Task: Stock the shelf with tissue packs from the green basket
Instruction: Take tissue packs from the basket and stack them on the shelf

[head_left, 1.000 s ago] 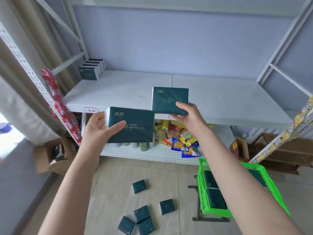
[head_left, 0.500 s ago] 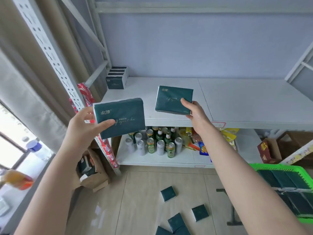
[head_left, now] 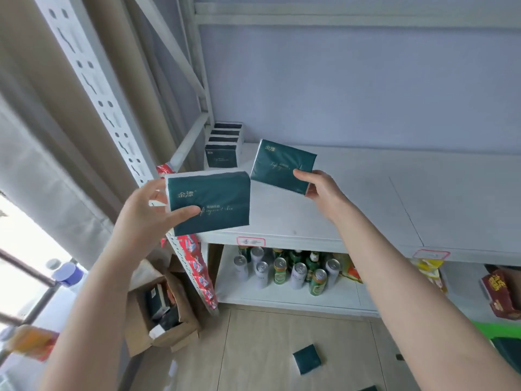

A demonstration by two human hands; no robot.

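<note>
Tissue pack on the left sits in my left hand, thumb laid across its dark green face and fingers behind its left end. It hangs in front of the shelf edge, beside the perforated upright. My right hand pinches the tissue pack on the right at its lower right corner and holds it tilted above the white shelf board, apart from the other. The stocked packs stand in a row in the shelf's back left corner, near the right-hand one. Only a corner of the green basket shows at lower right. A floor pack lies on the tiles, and cans stand on the lower board.
</note>
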